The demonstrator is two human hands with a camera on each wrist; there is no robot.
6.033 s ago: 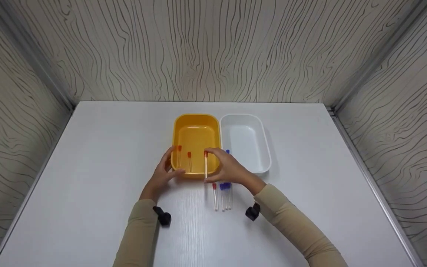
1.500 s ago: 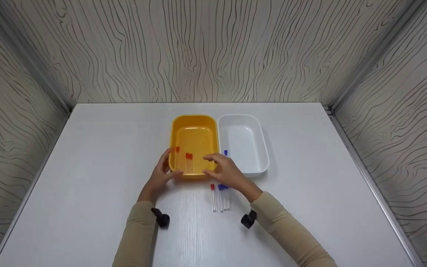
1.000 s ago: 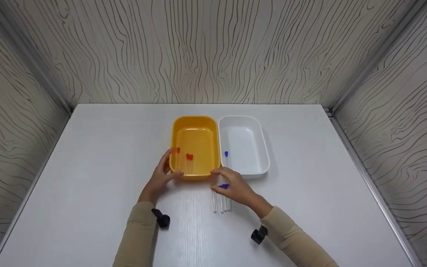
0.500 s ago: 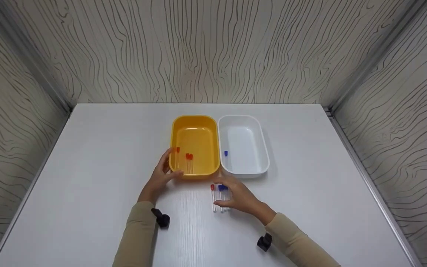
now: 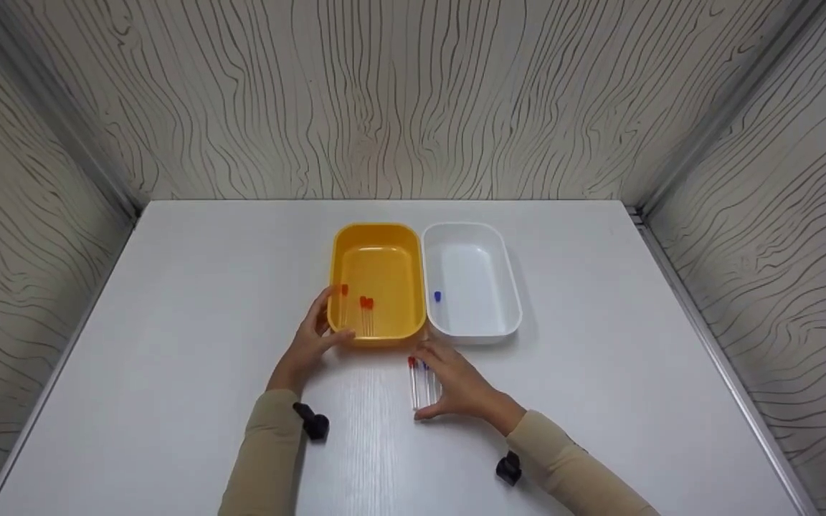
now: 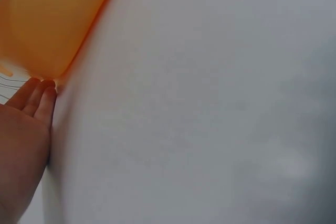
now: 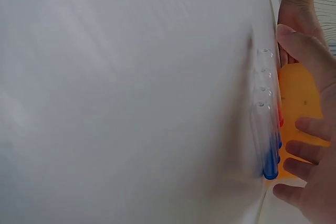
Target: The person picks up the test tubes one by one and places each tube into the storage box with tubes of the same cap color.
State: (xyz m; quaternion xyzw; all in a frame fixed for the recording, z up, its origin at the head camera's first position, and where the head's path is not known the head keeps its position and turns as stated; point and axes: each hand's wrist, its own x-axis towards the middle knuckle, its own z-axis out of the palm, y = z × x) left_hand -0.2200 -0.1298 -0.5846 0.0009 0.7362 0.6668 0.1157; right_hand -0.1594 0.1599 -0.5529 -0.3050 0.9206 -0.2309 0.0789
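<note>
1. On the table (image 5: 241, 251) in the head view, the right hand (image 5: 462, 383), thumb and fingers spread, reaches around the red-capped tube (image 5: 414, 385); the left hand (image 5: 309, 344) pinches the near-left corner of the yellow tray (image 5: 381, 269).
2. At the left wrist, its fingertips touch the tray's wall, probably stiff.
3. Beside the right wrist's hand, blue-capped tubes (image 7: 270, 163) lie alongside: likely light, rigid, slippery, perhaps brittle; cap and base suit a gentle hold.

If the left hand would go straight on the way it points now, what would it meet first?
The yellow tray, at its near left corner. The left hand seems to touch it there, so I see no clear gap between them.
</note>
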